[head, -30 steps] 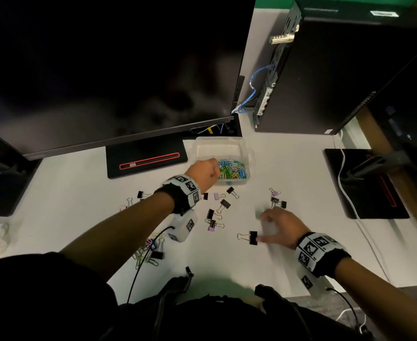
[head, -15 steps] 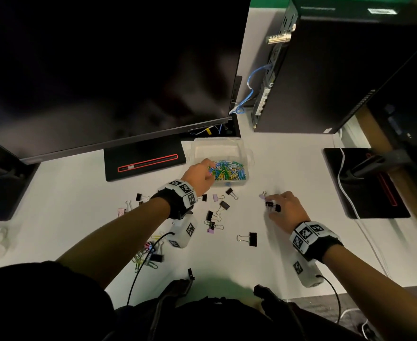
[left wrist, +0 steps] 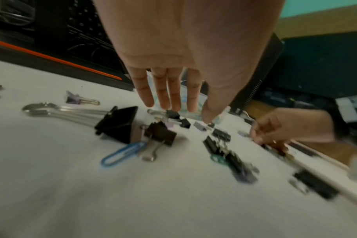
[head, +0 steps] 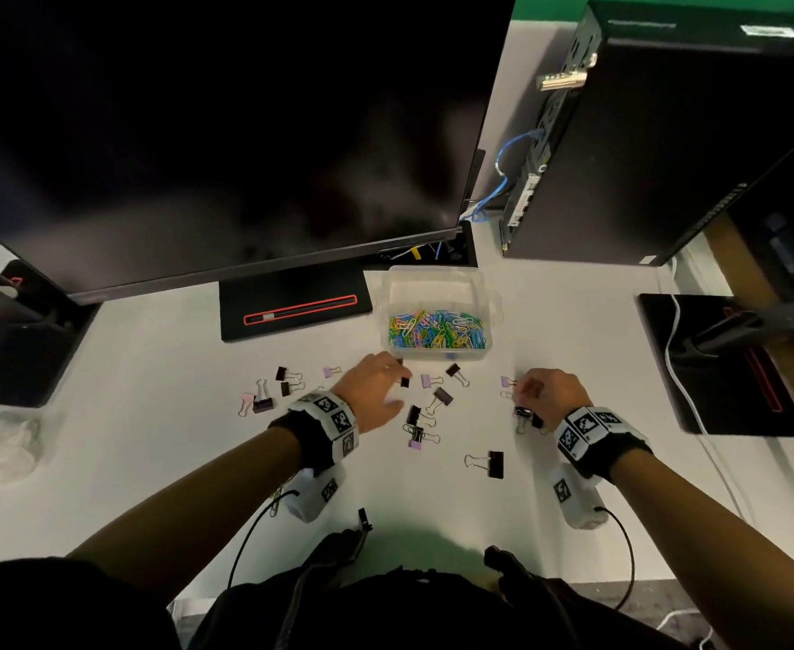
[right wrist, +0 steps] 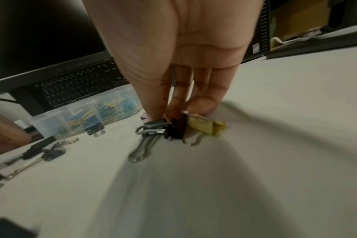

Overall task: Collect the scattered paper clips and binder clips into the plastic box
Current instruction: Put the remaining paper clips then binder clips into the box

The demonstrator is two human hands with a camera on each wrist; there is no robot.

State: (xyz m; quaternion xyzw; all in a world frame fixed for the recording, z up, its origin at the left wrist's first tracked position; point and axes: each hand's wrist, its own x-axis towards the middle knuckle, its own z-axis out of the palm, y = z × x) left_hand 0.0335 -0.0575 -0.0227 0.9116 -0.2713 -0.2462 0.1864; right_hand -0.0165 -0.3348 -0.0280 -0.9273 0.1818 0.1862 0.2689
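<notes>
The clear plastic box (head: 433, 274) holds a heap of coloured paper clips (head: 437, 329). In front of it, black and purple binder clips (head: 442, 397) lie scattered on the white desk, with one large black clip (head: 488, 463) nearest me. My left hand (head: 397, 382) hovers just above them with fingers straight and nothing in it (left wrist: 179, 111). A blue paper clip (left wrist: 122, 154) lies beside a big black binder clip (left wrist: 118, 127). My right hand (head: 524, 396) is down on the desk, thumb and fingers pinching a bunch of black and yellow binder clips (right wrist: 174, 128).
A large dark monitor (head: 221, 133) overhangs the back of the desk, its stand base (head: 291, 307) left of the box. A black computer tower (head: 643, 147) stands at the back right. Other black stands (head: 714, 368) (head: 10, 340) flank the desk. A white cable (head: 674, 363) runs along the right.
My left hand has drawn back from over the box to the clips in front of it. My right hand left the large black clip, moved forward, and now pinches a bunch of clips.
</notes>
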